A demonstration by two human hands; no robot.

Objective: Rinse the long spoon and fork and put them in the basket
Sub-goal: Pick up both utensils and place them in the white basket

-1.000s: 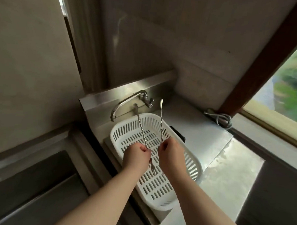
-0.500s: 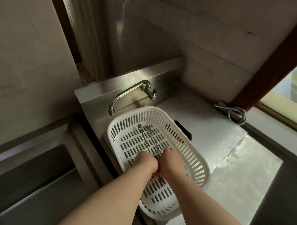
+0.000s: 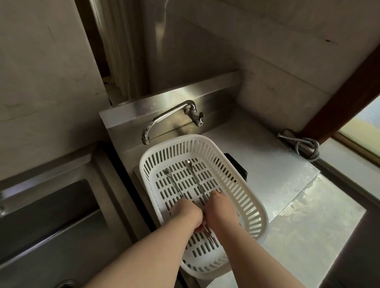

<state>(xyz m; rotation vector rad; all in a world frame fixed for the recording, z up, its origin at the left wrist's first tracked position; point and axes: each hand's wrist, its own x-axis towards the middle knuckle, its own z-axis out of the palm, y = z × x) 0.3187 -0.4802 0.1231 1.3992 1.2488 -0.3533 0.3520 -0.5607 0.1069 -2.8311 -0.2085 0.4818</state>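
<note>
A white slotted basket (image 3: 237,174) stands on the steel counter under the tap. Two long metal utensils with twisted handles lie flat on its floor, pointing away from me. The left one is the long fork (image 3: 174,184), and its tined end shows between my wrists. The right one is the long spoon (image 3: 197,181). My left hand (image 3: 187,211) rests inside the basket, closed on the fork's handle. My right hand (image 3: 219,208) lies beside it, touching it, with its fingers on the spoon's handle. Both hands hide the utensils' middle parts.
A curved steel tap (image 3: 164,118) hangs just behind the basket. A deep steel sink (image 3: 40,213) lies to the left. A wet steel counter (image 3: 281,169) extends right, with a coiled metal hose (image 3: 304,146) by the window. A black object (image 3: 238,165) sits behind the basket.
Both hands have gone down from holding the utensils upright above the basket to laying them flat on its floor. The two handles have since spread apart.
</note>
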